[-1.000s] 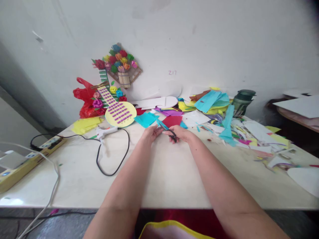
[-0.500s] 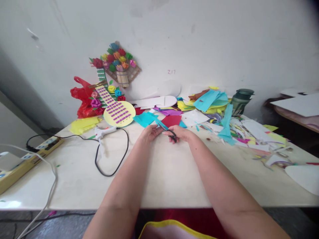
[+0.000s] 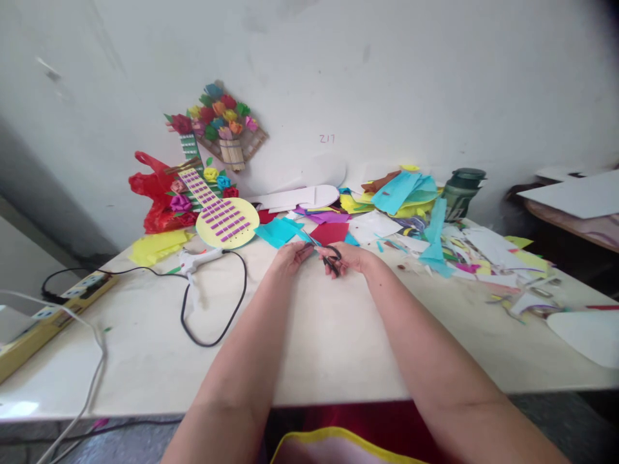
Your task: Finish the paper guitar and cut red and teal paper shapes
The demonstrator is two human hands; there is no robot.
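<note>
My right hand [image 3: 349, 256] grips a pair of scissors [image 3: 332, 264] by the black handles, whose loops stand apart. The blades point up and left towards my left hand [image 3: 291, 256]. That hand has its fingers closed together close to the blades, and what they pinch is too small to make out. Just behind both hands lie a turquoise paper sheet [image 3: 278, 232] and a red paper piece [image 3: 329, 232].
Paper scraps [image 3: 483, 251] cover the right side, beside a dark green bottle [image 3: 463, 193]. Left are a yellow paper guitar [image 3: 228, 222], a white glue gun [image 3: 200, 259] with its looped black cord, and a power strip [image 3: 62, 316]. A flower basket craft [image 3: 232, 153] leans on the wall.
The scissors' handles have spread apart and the blades have swung more upright. Both hands stay close together in nearly the same place, while the view has shifted slightly.
</note>
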